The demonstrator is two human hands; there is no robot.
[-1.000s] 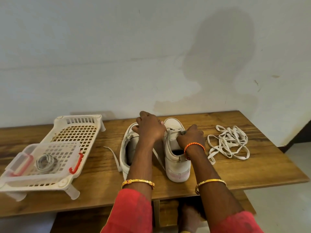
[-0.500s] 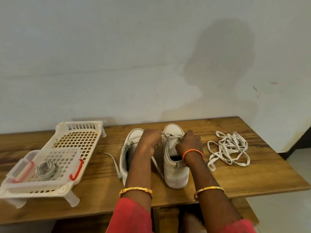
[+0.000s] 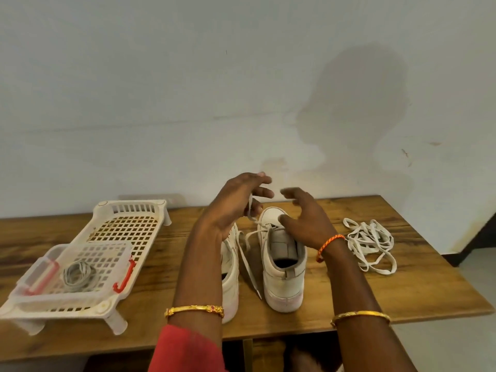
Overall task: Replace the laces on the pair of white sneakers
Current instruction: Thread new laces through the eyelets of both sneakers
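- A wooden table (image 3: 402, 288) stands against a pale wall, and a person in red sleeves reaches over it with both hands.
- A white slotted rack (image 3: 128, 226) sits at the table's left end; a clear box with red clasps (image 3: 80, 267) rests on it, with a grey coil inside.
- Two white sneakers stand side by side at the middle, long axes running away from the person, toes toward the wall, heels toward the near edge. The right sneaker (image 3: 281, 272) is in plain sight; the left sneaker (image 3: 230, 275) is mostly hidden behind the forearm.
- The left hand (image 3: 236, 202), raised above the shoes, appears to pinch a white lace (image 3: 248, 253) that trails down between them.
- The right hand (image 3: 303, 216) hovers over the right sneaker's tongue, fingers spread and relaxed, holding nothing.
- A loose pile of white laces (image 3: 370, 240) lies to the right.
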